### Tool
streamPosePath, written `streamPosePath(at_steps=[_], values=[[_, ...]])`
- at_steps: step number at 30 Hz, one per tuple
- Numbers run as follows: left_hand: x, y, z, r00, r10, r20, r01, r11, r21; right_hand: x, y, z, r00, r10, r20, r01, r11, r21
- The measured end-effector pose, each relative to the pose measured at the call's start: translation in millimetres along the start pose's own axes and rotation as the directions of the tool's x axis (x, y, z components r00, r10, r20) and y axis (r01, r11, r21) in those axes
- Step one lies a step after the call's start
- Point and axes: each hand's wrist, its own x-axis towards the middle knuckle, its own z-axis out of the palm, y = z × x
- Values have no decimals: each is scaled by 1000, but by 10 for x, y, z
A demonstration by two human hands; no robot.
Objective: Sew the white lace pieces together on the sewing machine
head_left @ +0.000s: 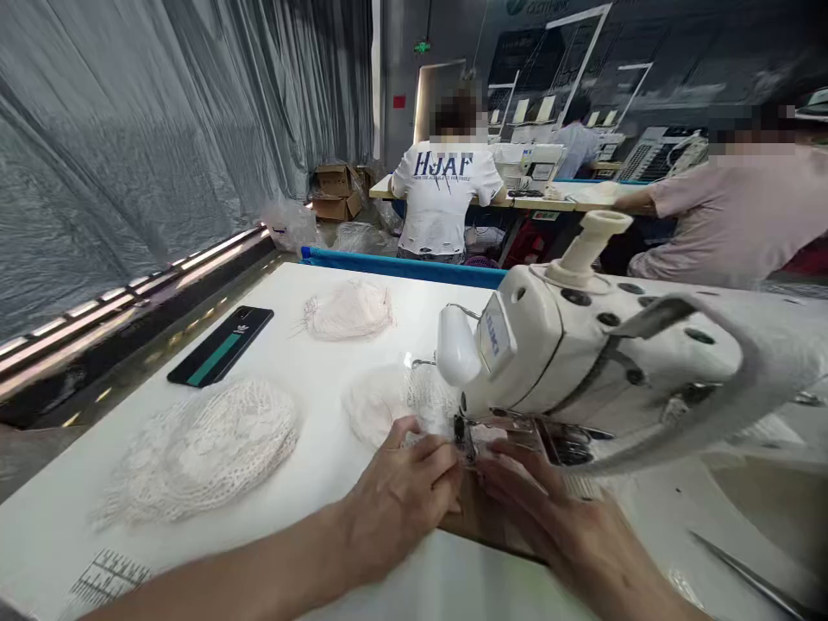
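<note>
A white sewing machine [523,336] stands on the table at the right. Under its needle and presser foot [462,431] lies a piece of pale lace fabric [375,401], spread to the left of the foot. My left hand [410,483] is closed on the lace just left of the foot, fingers curled and thumb side forward. On the right of the foot, my right hand [543,500] has its fingers together on the edge of the same lace; the fingertips are slightly blurred and partly hidden beside the machine.
A larger heap of lace [213,448] and a small pale bundle [349,309] lie on the white table [316,517]. A dark phone [223,345] rests near the left edge. Pointed metal scissors or tweezers [750,569] lie at lower right. Co-workers [446,194] sit ahead.
</note>
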Motion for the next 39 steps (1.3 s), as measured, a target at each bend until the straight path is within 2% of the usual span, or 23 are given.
streamPosePath(at_steps=[5,17,23,29,39], values=[[4,-20,-9,1000,1,5,-1,1000,4,49,-10,-19,1000,5,20,-6,997,80],[15,-33,-24,1000,-17,4,17,999,-48,5,96,55,999,-34,25,32,995,90],[7,-30,-9,1000,-15,18,16,998,-55,28,115,106,1000,-5,4,5,997,83],[17,-37,-13,1000,-7,16,8,999,-42,2,119,43,997,-1,81,-8,993,117],[13,-35,-26,1000,-9,-1,9,999,-42,35,106,44,993,51,105,-70,981,179]])
